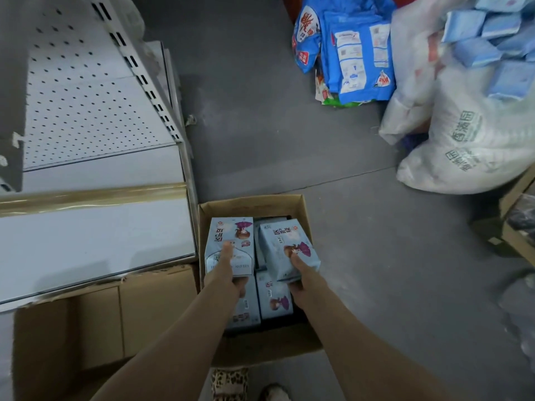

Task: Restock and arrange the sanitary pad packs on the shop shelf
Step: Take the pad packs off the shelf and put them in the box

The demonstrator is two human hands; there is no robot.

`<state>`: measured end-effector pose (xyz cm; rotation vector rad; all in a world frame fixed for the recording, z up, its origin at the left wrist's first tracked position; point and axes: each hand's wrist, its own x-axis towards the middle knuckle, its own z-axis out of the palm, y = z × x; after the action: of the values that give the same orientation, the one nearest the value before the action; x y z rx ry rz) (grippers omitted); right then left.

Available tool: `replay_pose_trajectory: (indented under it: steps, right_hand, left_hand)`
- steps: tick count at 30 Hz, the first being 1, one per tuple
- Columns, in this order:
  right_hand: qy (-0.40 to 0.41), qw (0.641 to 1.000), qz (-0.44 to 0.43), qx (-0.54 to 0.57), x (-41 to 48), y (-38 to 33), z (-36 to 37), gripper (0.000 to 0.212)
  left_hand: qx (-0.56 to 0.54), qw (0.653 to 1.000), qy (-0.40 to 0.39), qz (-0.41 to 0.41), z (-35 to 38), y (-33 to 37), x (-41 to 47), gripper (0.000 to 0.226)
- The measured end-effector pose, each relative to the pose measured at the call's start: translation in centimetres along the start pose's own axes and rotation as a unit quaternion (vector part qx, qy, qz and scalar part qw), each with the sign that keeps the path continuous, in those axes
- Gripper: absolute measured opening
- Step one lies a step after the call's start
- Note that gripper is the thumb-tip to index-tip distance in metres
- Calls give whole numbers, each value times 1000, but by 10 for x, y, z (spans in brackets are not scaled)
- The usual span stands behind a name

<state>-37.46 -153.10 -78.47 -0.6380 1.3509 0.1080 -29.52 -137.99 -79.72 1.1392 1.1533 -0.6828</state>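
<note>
Over at 9 o'clock is the white metal shop shelf [95,235] with a pegboard back, two tiers showing. A flattened brown cardboard sheet [101,322] is tucked under its front edge at 7 o'clock.

Down at 6 o'clock sits the open brown cardboard carton [252,202], parked right against the shelf end. I guess that's so each trip to the shelf is just a swing to the left.

The left hand [230,274] is grasping one pale blue sanitary pad pack with a purple figure printed on it [230,241], thumb on the face and fingers under the near end. The right hand [301,274] grips a second matching pack [286,244] the same way, tilted up out of the carton. Looks like one per hand, to halve the trips.

Count so far: two packs in hand and two more lying face-up in the carton [273,299]. There are darker ones behind those that I can't count.

At 1 o'clock there's a heap of glossy blue plastic bags [356,53], at least two. At 2 to 3 o'clock are two big white woven sacks [463,140], and the top one is spilling small light-blue packets [477,50], roughly eight or more. Probably stock waiting its turn.
</note>
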Motion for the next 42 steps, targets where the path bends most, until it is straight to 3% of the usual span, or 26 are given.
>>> replay_pose_trajectory:
  steps: [3,7,8,10,11,13,16,21,25,29,31,34,37,42]
  right_hand:
    - [-17,1000,-5,-23,18,0,4,48]
    - [25,994,32,-106,18,-7,3,31]
    - [14,993,35,-112,11,-10,5,39]
    - [17,991,34,-130,4,-14,7,79]
    - [16,991,28,-128,5,-14,5,89]
    - [-5,988,20,-153,-20,-27,9,65]
    - [-6,978,-18,-205,-72,-55,25,29]
    - [-8,941,-87,-328,-141,-93,52,51]
    - [3,900,-193,-391,-250,-129,76,30]
    - [-5,868,-287,-405,-345,-161,91,58]
    - [-19,850,-325,-415,-396,-179,97,60]
    - [-44,790,-396,-466,-480,-203,104,67]
    - [-53,711,-482,-509,-555,-221,113,69]
    - [-59,548,-600,-580,-669,-237,135,69]
  left_hand:
    - [19,1000,-1,-4,6,4,11,51]
    - [97,995,-23,-27,-7,3,39,105]
    - [89,995,-26,-32,-9,4,39,105]
    - [94,994,-42,-37,-10,14,20,89]
    - [97,993,-50,-33,-9,23,3,80]
    - [118,992,-44,-14,-6,35,-23,70]
    - [116,993,-16,6,3,57,-65,77]
    - [141,987,-30,76,15,104,-153,64]
    - [154,972,-50,168,11,139,-244,58]
    - [172,950,-75,250,-3,175,-340,77]
    - [157,939,-97,290,-12,193,-388,61]
    - [172,919,-119,335,-26,218,-463,41]
    - [172,897,-138,383,-40,242,-534,59]
    - [239,823,-135,497,-75,274,-650,58]
